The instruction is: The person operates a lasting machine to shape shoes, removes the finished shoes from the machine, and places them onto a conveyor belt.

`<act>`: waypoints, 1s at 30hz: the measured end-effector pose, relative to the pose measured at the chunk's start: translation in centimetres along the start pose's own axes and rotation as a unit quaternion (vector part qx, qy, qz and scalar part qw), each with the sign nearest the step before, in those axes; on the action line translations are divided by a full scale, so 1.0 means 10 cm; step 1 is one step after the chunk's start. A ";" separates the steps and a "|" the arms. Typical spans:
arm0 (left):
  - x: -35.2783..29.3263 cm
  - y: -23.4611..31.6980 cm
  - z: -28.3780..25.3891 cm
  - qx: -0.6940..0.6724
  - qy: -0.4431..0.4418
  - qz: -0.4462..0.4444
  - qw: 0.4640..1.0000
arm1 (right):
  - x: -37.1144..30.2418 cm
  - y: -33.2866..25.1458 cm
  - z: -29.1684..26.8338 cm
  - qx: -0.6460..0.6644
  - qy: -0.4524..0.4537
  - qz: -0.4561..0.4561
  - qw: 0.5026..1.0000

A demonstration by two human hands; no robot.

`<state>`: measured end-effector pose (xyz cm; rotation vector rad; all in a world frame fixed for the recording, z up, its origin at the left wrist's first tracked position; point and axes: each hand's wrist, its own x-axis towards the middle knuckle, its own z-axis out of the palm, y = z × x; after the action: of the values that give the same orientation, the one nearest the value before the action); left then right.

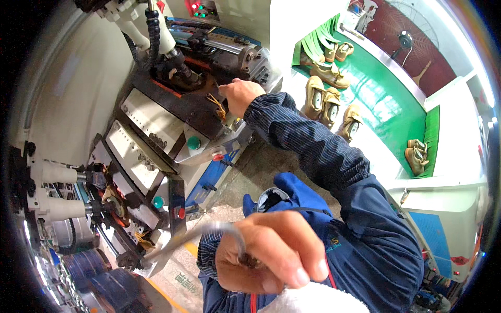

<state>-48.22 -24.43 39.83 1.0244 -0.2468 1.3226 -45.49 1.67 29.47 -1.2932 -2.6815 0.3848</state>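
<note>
Close in front of me, my left hand (pixel 271 253) is closed around a slim curved metal tool (pixel 227 228), hook-like at the near end and blurred along its shaft. A white fuzzy thing (pixel 315 298) lies just below those fingertips; what it is cannot be made out. My right hand (pixel 242 96) reaches forward to the dark machine bed (pixel 190 107), fingers curled in and the index fingertip toward the bed. Beside it hang tan lace-like strips (pixel 217 108). Whether the right fingers pinch anything is hidden. A black press head (pixel 185 75) comes down into the bed's recess.
Tan shoes (pixel 330 107) stand along the green conveyor belt (pixel 376 104) to the right. The machine has a green button (pixel 193 143) and a red button (pixel 217 156). A second similar station (pixel 112 201) is at left. A caged fan (pixel 406 39) stands far right.
</note>
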 end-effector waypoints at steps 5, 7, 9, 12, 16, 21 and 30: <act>0.38 -0.20 0.06 -0.069 -0.047 -0.053 0.995 | -0.06 0.13 -0.02 -0.005 0.014 -0.001 1.000; 0.50 -0.29 0.18 -0.062 -0.021 -0.059 0.996 | 0.01 0.05 0.06 0.006 0.001 -0.028 1.000; 0.69 -0.41 0.26 -0.060 -0.005 -0.065 0.996 | 0.01 0.08 0.09 0.013 0.016 -0.032 0.999; 0.75 -0.46 -0.09 0.013 -0.076 -0.089 0.993 | -0.04 0.07 0.06 0.029 0.030 -0.079 0.996; 0.50 -0.60 -0.40 0.112 0.234 -0.142 0.955 | -0.02 0.30 0.20 0.034 0.070 -0.041 0.996; -0.42 -0.59 -0.88 0.303 0.566 -0.106 0.760 | 0.10 0.32 0.15 0.066 0.025 -0.102 0.992; -1.72 -0.70 -0.49 0.362 0.842 0.000 0.399 | 0.35 0.38 0.51 0.073 -0.036 -0.153 0.985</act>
<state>-49.02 -31.88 22.14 -0.2005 2.0407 1.8394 -46.03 5.87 23.55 -0.8257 -2.7884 0.5840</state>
